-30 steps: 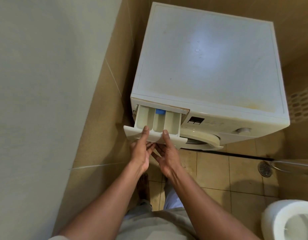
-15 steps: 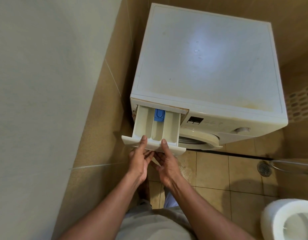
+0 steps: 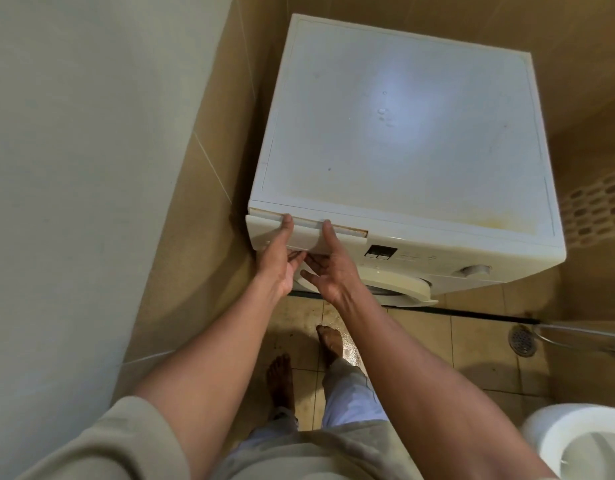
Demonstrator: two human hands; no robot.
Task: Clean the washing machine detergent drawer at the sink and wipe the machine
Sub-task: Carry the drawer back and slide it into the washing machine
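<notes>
A white front-loading washing machine (image 3: 403,133) stands in the corner, its top stained yellow near the front right. The detergent drawer (image 3: 308,235) sits fully pushed into the machine's upper left front, only its cream face showing. My left hand (image 3: 280,251) grips the drawer face with the thumb on its top edge and fingers under it. My right hand (image 3: 328,261) holds it the same way, just to the right. The drawer's compartments are hidden inside the machine.
A plain wall (image 3: 91,168) rises close on the left. The toilet bowl (image 3: 583,441) is at lower right. A floor drain (image 3: 522,341) and a metal hose (image 3: 583,332) lie on the wet tiled floor. My bare feet (image 3: 330,341) stand before the round door (image 3: 399,285).
The drawer, pulled out with its compartments and blue insert showing, has slid back into the machine and is now closed. Both hands moved forward with it.
</notes>
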